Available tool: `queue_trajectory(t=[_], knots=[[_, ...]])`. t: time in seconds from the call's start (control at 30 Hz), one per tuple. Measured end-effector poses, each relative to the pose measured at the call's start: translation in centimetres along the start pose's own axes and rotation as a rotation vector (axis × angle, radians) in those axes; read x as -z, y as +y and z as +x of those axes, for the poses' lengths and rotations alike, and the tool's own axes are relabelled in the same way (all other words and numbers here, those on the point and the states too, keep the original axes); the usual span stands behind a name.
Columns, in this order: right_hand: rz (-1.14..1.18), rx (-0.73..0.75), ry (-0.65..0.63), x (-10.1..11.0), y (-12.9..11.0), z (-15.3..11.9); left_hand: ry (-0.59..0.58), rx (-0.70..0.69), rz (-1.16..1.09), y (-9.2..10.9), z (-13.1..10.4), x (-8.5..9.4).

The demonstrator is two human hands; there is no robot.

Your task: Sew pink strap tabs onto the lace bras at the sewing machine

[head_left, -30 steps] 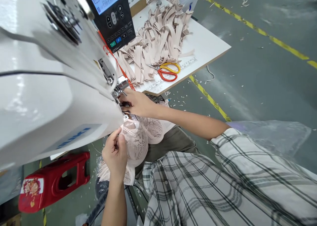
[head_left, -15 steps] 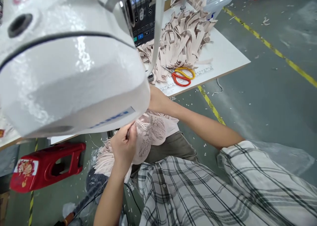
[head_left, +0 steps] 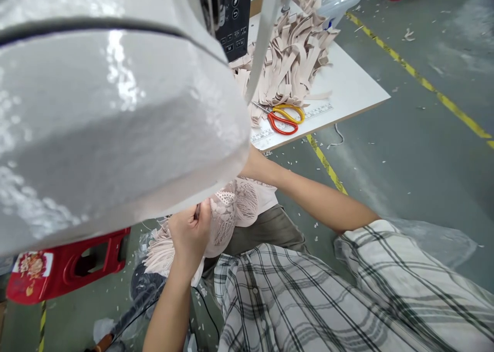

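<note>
The pale pink lace bra (head_left: 224,221) hangs over my lap below the white sewing machine head (head_left: 154,125). My left hand (head_left: 191,233) is closed on the bra's edge, thumb pressed against bent fingers, right under the machine head. My right hand (head_left: 252,161) reaches in behind the machine head; only its wrist end shows, and the fingers are hidden. The needle area is also out of sight. A stack of more pale pink pieces (head_left: 162,251) hangs to the left of my left hand.
Red and yellow handled scissors (head_left: 283,119) lie on the white table (head_left: 358,87) by a printed ruler. Behind them is a heap of beige fabric strips (head_left: 293,58). A control panel (head_left: 233,25) stands beside the machine. A red stool (head_left: 69,269) is at lower left.
The machine head fills more of the view and covers more of the panel as my head shifts. My left hand stays on the bra, and the right arm looks nearly the same.
</note>
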State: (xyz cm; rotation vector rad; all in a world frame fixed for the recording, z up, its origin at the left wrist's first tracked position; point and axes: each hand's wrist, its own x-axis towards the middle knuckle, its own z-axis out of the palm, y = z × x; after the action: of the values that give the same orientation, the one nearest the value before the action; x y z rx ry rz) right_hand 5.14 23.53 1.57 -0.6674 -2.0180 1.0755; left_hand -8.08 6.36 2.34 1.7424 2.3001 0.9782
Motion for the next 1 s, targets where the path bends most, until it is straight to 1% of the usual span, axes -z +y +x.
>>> queue_trajectory(t=[0.2, 0.5, 0.67, 0.83, 1.0], knots=[[0.004, -0.01, -0.015, 0.1, -0.3, -0.1, -0.017, -0.005, -0.005, 0.0, -0.1, 0.0], [0.03, 0.078, -0.003, -0.7, 2.0, 0.4, 0.016, -0.043, 0.021, 0.0, 0.2, -0.1], [0.037, 0.102, 0.027, -0.7, 2.2, 0.3, 0.044, -0.011, 0.019, 0.6, 0.3, -0.1], [-0.002, 0.075, 0.024, -0.6, 1.9, 0.3, 0.047, 0.006, 0.01, 0.8, 0.3, 0.0], [-0.019, 0.038, 0.01, -0.6, 1.7, 0.4, 0.073, 0.02, 0.027, 0.6, 0.3, 0.2]])
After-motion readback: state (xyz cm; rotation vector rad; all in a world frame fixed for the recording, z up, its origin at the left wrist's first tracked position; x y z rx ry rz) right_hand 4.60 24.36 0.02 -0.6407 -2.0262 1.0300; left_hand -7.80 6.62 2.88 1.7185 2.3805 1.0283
